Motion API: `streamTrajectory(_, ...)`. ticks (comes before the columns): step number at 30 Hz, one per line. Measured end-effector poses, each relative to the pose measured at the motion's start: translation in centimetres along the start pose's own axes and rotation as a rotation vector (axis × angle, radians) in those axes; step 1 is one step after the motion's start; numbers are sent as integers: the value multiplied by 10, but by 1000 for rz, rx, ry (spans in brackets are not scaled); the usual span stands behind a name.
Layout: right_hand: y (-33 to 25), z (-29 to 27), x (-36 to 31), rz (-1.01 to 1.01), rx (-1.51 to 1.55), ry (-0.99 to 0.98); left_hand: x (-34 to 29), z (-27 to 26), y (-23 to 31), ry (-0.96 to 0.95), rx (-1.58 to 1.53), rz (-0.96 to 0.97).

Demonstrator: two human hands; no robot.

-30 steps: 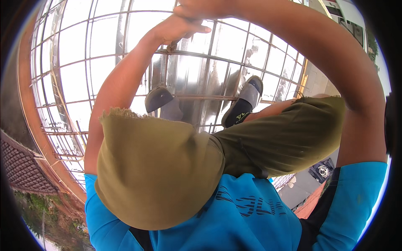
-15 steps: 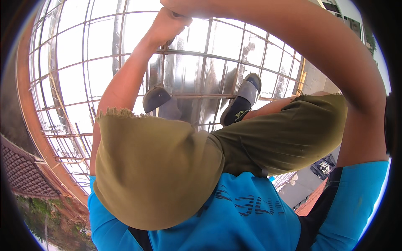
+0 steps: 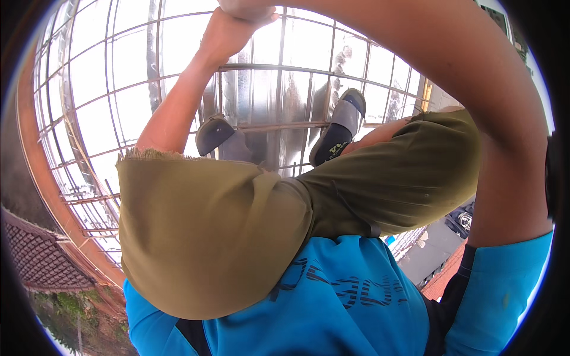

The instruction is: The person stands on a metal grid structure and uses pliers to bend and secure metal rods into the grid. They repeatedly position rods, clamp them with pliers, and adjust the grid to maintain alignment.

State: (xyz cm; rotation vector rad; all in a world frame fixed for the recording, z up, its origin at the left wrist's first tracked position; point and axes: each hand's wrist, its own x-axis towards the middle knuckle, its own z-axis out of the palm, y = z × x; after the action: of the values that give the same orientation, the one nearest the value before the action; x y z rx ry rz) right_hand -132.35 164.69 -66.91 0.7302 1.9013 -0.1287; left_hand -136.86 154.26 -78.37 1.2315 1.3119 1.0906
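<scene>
My left hand (image 3: 227, 34) is closed in a fist above the grid of steel bars (image 3: 175, 74), at the upper edge of the view. My right hand (image 3: 246, 8) is right against it, on top, its fingers curled and partly cut off by the picture's edge. Whatever the two hands grip is hidden. Below them, thin rods cross over shiny metal decking (image 3: 258, 101). My feet, in dark and grey slip-on sandals (image 3: 347, 113), stand on the bars and decking, and my knees are bent in olive shorts (image 3: 214, 231).
A reddish-brown beam (image 3: 44, 184) borders the grid on the left. Beyond it lie a tiled roof (image 3: 41, 252) and green plants (image 3: 68, 308) lower down. Several loose rods (image 3: 98, 204) lie at the left side. A grey surface (image 3: 430, 249) shows past my right thigh.
The whole view has shifted slightly, so feet and bars sit higher in it. Both hands have moved a little up and left in the picture, still together.
</scene>
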Motion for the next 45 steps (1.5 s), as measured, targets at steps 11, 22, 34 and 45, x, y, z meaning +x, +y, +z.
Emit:
streamTrajectory(11,29,22,-33,-443,-453,768,35,-41,-14,-691,-287,-220)
streamTrajectory(22,7,-5,7,-236,-342,92,-5,7,20,-46,164,-160)
streamTrajectory(34,31,8,-53,-285,-45,8,7,-29,22,-506,104,-138)
streamTrajectory(45,52,19,-51,-474,243,144,21,-58,1,-406,276,-69)
